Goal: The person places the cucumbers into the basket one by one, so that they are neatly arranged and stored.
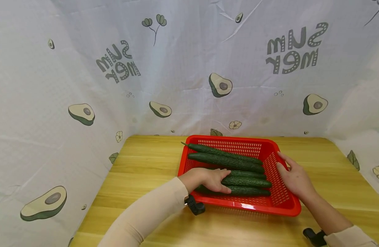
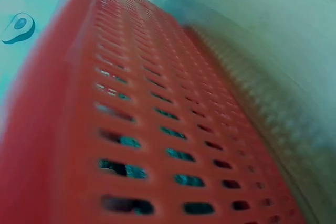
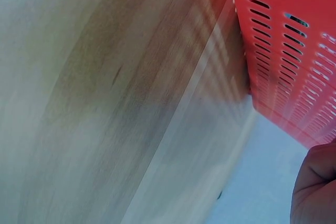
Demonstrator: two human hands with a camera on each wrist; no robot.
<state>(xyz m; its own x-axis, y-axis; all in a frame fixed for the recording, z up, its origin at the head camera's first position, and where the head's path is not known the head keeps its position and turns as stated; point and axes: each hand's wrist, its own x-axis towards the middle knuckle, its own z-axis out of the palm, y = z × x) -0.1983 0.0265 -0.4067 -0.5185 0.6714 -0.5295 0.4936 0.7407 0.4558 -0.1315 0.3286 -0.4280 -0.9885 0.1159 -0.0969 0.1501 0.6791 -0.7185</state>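
Note:
A red plastic basket with slotted sides stands on the wooden table, and several long green cucumbers lie side by side in it. Over the near cucumbers reaches my left hand, its fingers extended across them and the thumb spread apart toward me. My right hand grips the basket's right rim, thumb on the inner side. From the left wrist, the slotted basket wall fills much of the view and hides that hand. Part of my right hand shows beside the basket wall in the right wrist view.
The wooden table extends to both sides of the basket. A pale curtain printed with avocados surrounds the back and sides. Black wrist camera mounts are on both wrists, the left one close to the basket's near rim.

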